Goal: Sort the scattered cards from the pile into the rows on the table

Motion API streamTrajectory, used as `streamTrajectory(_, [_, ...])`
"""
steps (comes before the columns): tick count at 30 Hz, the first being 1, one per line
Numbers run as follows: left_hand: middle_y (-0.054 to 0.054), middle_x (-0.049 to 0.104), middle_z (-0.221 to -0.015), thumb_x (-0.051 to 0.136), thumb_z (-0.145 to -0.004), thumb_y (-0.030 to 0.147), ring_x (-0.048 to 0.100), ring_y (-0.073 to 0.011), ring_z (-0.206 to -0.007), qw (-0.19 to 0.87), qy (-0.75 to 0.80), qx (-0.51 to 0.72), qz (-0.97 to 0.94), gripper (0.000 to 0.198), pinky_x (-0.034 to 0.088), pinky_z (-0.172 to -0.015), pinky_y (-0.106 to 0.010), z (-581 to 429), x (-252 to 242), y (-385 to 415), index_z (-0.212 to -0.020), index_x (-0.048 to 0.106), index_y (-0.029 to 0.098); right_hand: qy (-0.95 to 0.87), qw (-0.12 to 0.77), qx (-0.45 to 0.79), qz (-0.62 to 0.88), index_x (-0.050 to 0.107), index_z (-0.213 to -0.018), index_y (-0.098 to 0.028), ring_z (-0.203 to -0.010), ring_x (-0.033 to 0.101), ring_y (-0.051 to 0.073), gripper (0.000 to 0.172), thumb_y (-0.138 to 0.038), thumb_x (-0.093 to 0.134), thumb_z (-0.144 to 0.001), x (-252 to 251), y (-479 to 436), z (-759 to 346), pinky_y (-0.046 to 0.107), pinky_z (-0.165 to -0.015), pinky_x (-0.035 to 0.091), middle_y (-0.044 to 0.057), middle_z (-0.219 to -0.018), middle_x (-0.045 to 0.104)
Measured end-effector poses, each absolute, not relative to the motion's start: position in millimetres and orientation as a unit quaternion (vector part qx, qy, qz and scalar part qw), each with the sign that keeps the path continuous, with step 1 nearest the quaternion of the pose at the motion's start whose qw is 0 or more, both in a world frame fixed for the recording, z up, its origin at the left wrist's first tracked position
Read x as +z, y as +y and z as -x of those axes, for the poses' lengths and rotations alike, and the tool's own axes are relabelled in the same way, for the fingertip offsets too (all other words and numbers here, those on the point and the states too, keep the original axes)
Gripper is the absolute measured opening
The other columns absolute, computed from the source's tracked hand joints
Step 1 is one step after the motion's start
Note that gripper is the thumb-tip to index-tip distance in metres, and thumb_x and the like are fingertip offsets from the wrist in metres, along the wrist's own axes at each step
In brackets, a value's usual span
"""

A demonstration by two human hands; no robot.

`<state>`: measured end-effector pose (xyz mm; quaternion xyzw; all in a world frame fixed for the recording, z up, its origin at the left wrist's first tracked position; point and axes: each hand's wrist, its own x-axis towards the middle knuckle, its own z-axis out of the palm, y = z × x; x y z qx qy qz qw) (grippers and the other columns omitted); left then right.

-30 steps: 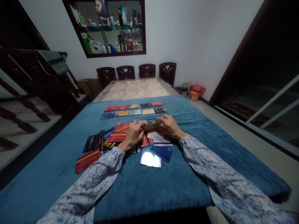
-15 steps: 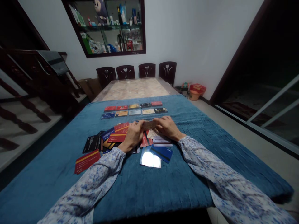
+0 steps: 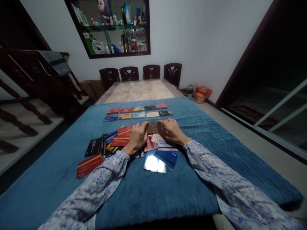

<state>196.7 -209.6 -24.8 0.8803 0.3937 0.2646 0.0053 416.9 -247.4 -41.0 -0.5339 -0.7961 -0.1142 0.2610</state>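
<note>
A beige card (image 3: 153,127) is gripped at its two short ends, just above a loose spread of cards. My left hand (image 3: 138,135) is closed on its left end, and my right hand (image 3: 170,130) is closed on its right end. Red cards (image 3: 121,140), black cards (image 3: 93,147) and a red pile (image 3: 90,165) lie to the left. Below my hands are a blue card (image 3: 167,157), a shiny light card (image 3: 153,163) and a pale purple card (image 3: 167,145). Beyond them, two rows of cards (image 3: 138,115) lie face up.
A blue cloth (image 3: 192,191) covers the near part of the table, and its marble top (image 3: 139,91) shows behind. Several dark chairs (image 3: 151,72) stand at the far end. A wooden railing (image 3: 35,80) is on the left.
The beige card has tipped slightly so more of its face shows between my hands. Both hands stay in nearly the same place; the loose cards have not moved.
</note>
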Motion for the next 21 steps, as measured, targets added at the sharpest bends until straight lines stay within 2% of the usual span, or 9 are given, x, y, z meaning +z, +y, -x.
streamTrajectory(12, [-0.015,0.068,-0.12,0.056,-0.085,0.02,0.055,-0.0316,-0.11,0.028,0.394,0.218,-0.892,0.058,0.043,-0.093,-0.046,-197,-15,-209,-0.142,0.048,0.012,-0.799,0.208,-0.116,0.552,0.053,-0.141,-0.011,-0.103,0.05,0.03,0.058,-0.038,0.061,-0.089,-34,-249,-418,0.039,-0.085,0.034,0.017,-0.115,0.066])
streamTrajectory(21, [-0.012,0.067,-0.122,0.056,-0.084,0.017,0.055,-0.0305,-0.112,0.055,0.377,0.201,-0.902,0.043,0.041,-0.094,-0.046,-194,-13,-207,-0.127,0.06,0.018,-0.808,0.192,-0.075,0.552,0.059,-0.135,-0.014,-0.104,0.051,0.029,0.048,-0.031,0.058,-0.09,-31,-246,-425,0.038,-0.083,0.036,0.016,-0.113,0.066])
